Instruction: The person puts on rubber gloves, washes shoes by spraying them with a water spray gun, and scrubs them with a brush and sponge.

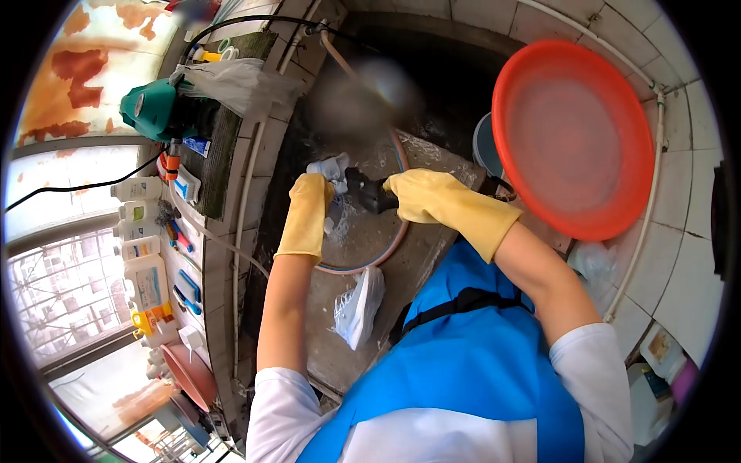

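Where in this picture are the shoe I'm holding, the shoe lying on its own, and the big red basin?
Held shoe [333, 166]: head view, on its uncovered part.
Loose shoe [363, 309]: head view, on its side.
Red basin [502, 133]: head view, on its rim.

The left hand [311, 197] hides part of the shoe [333, 168] it grips, the dark thing [369, 191] in the right hand [423, 194] is too unclear to name, a blurred smudge [363, 96] covers some hose [403, 158], the basin [502, 116] hides much of the bucket [484, 147], and the bottles' [147, 282] print is too small to read.
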Demonstrator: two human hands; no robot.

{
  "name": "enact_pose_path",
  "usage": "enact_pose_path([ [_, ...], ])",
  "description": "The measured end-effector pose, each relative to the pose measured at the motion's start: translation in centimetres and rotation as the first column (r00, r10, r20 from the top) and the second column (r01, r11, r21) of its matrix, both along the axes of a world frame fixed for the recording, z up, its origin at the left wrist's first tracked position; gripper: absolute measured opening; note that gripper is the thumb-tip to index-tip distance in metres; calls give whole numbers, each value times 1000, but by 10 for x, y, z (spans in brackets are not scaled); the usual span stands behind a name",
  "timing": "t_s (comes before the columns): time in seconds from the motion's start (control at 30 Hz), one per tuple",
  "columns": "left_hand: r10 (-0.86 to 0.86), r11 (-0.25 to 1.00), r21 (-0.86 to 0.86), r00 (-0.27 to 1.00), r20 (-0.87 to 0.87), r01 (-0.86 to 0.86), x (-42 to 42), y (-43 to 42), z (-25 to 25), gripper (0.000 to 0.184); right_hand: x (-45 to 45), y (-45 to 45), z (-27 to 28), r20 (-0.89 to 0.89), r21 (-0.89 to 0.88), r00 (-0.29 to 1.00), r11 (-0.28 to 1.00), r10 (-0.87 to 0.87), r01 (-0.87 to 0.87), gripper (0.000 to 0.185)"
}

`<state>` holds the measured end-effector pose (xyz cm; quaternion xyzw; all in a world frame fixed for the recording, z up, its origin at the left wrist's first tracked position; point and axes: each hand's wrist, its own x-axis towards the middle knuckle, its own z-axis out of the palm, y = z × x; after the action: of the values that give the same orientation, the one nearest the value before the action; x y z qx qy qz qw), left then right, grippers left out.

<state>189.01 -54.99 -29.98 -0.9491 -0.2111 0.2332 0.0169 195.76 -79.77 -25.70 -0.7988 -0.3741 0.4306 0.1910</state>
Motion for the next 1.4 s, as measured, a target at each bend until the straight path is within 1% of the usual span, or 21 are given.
enact_pose_path([
  [0.13,6,999,36,999,47,-8,-25,15,-11,43,7,3,5,26,-25,998,998,-52,52,59],
  [0.23,153,987,58,987,-51,-150,-36,51,-35,33,10,0,26,-37,-120,997,991,-61,56,65],
  [0.33,181,981,70,983,9,-181,-63,72,-20,47,7,-12,62,-43,-54,993,992,-114,111,65],
  [0.4,159,985,63,987,19,-160,-70,69,-3,56,5,-14,30,2,-10,994,994,-110,110,67],
  [0.47,47,999,-25,997,54,-45,-79,86,0,42,4,-17,40,13,23,984,984,-176,175,64],
  [0.53,-37,941,-304,940,339,147,-123,140,-26,40,2,-19,53,-31,-3,988,989,-150,150,60],
  [0.6,-40,909,-353,891,452,220,-135,164,-31,40,-1,-21,48,-18,50,977,976,-210,211,56],
  [0.7,80,984,-167,703,707,57,-135,167,-32,30,-6,-17,37,15,64,979,978,-202,200,55],
  [0.8,273,956,-287,510,816,-54,-137,117,-30,29,-6,-8,44,32,29,986,987,-161,160,56],
  [0.83,250,961,-276,412,876,4,-151,121,-82,29,-9,-8,47,-10,16,981,981,-195,195,55],
  [0.9,419,907,-388,278,864,-160,-159,77,-94,37,-9,1,45,-38,-2,981,982,-188,189,54],
  [0.93,418,894,-323,316,852,-312,-173,65,-139,56,-10,2,41,-27,2,984,984,-177,177,54],
  [0.97,633,728,-451,253,732,-516,-167,39,-142,84,-12,3,41,-19,4,983,983,-184,184,54],
  [1.03,952,260,-673,65,300,-693,-155,12,-142,122,-17,1,33,-18,-6,977,977,-212,212,55],
  [1.07,977,169,-701,27,210,-693,-154,5,-161,123,-18,6,36,-32,-19,980,980,-196,196,54],
  [1.1,996,-11,-772,-75,47,-636,-141,-11,-113,118,-20,7,37,-7,10,984,984,-179,179,54],
  [1.2,987,154,-820,117,108,-551,-144,-2,-153,81,-30,18,52,51,24,986,987,-161,160,52],
  [1.27,974,217,-766,83,211,-606,-149,-6,-184,71,-28,22,54,-30,-67,976,975,-216,214,53],
  [1.3,960,267,-777,91,263,-571,-159,-4,-188,65,-25,17,36,58,37,984,985,-168,166,54],
  [1.37,891,447,-798,127,435,-404,-197,16,-235,50,-26,18,42,61,-18,979,981,-194,195,54],
  [1.4,884,450,-783,91,458,-429,-200,14,-231,49,-30,21,43,42,-45,971,971,-234,236,54],
])
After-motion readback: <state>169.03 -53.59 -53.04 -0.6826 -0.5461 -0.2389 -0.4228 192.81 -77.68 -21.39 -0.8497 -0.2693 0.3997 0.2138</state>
